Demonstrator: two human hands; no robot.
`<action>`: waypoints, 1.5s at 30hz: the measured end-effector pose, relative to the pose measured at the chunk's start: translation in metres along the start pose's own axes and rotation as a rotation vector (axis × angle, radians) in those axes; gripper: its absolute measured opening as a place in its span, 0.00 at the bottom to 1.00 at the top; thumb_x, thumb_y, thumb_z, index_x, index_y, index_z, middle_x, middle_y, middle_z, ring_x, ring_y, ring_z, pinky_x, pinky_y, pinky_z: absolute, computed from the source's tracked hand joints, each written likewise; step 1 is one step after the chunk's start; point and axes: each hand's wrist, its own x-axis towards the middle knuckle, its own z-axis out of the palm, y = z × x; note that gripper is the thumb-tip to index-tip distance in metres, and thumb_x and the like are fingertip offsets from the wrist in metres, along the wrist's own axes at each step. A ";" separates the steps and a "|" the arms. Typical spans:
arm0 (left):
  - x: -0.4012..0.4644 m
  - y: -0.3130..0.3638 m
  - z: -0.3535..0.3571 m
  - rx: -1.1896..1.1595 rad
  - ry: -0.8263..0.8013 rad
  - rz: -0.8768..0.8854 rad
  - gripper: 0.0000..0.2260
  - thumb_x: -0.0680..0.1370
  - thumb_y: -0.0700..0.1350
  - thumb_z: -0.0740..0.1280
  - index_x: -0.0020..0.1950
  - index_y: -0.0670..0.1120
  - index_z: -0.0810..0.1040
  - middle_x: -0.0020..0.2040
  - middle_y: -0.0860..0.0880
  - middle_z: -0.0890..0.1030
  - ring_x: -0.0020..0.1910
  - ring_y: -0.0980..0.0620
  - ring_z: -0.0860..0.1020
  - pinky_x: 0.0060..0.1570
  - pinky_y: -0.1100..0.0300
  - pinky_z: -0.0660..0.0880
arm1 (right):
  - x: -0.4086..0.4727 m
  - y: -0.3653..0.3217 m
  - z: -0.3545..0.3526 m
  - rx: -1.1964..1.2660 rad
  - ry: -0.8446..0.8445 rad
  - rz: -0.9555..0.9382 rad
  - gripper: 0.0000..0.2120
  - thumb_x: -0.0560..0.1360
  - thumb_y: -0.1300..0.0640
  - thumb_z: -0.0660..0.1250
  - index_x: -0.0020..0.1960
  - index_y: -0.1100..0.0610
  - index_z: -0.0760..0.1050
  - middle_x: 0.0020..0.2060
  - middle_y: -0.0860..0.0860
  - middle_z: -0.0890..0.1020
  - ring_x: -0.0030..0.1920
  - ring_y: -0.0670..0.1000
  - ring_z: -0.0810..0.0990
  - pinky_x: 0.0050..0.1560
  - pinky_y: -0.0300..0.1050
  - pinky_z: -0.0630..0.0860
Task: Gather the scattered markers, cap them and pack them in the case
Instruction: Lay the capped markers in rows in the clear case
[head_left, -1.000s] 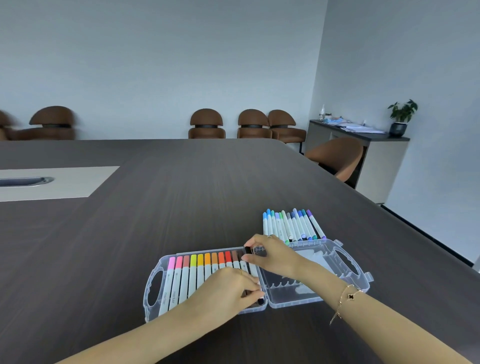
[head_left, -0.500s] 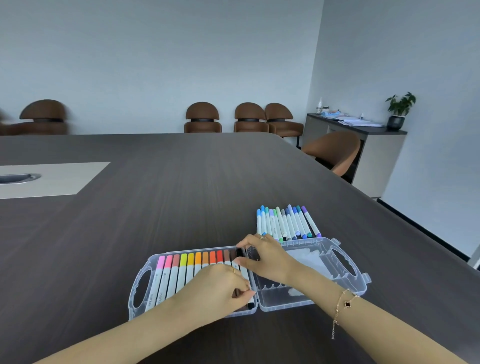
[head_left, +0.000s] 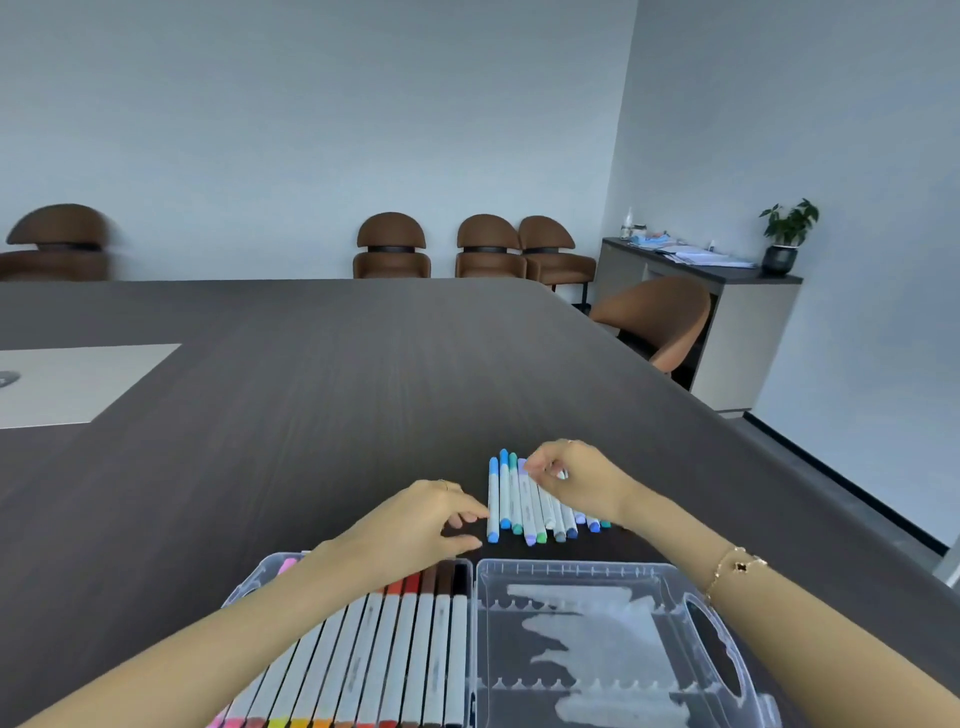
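The case (head_left: 597, 644) lies nearest, its left half filled with warm markers (head_left: 415, 649) under the left forearm, its right half bare; both hands have left it for the cool markers (head_left: 524, 499) on the surface beyond, so that row goes next. Left hand (head_left: 421, 525) relaxed, fingertips just beside the row; right hand (head_left: 571, 480) curls over it, hiding the far markers and whether it grips

Open case (head_left: 613, 571): on the desk (head_left: 311, 415), at its near edge. Left half of case: row of markers (head_left: 415, 649) lying side by side. Right half of case: holds no markers. Loose markers (head_left: 506, 499): on the desk just behind the case, in a row. Left hand (head_left: 431, 519): behind the case, left of the loose markers. Right hand (head_left: 571, 478): over the loose markers.
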 end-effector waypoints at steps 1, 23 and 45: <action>0.009 -0.003 0.004 0.002 -0.010 -0.007 0.17 0.76 0.50 0.67 0.66 0.54 0.75 0.56 0.56 0.78 0.51 0.61 0.76 0.53 0.66 0.75 | 0.010 0.007 -0.004 -0.009 0.008 0.008 0.10 0.79 0.59 0.60 0.56 0.57 0.79 0.50 0.46 0.79 0.51 0.46 0.76 0.50 0.32 0.70; 0.016 0.004 0.007 0.013 0.003 0.003 0.20 0.75 0.56 0.67 0.66 0.53 0.75 0.65 0.58 0.74 0.62 0.62 0.71 0.63 0.67 0.67 | 0.064 0.010 0.023 -0.047 0.035 -0.004 0.12 0.77 0.46 0.62 0.49 0.50 0.81 0.51 0.41 0.80 0.60 0.49 0.71 0.64 0.56 0.67; -0.089 0.067 0.017 -0.008 -0.147 0.073 0.19 0.76 0.56 0.64 0.67 0.55 0.74 0.67 0.60 0.72 0.65 0.65 0.67 0.65 0.69 0.63 | -0.072 -0.044 0.060 0.164 -0.066 0.015 0.12 0.75 0.50 0.68 0.58 0.50 0.77 0.52 0.41 0.79 0.54 0.40 0.75 0.60 0.36 0.69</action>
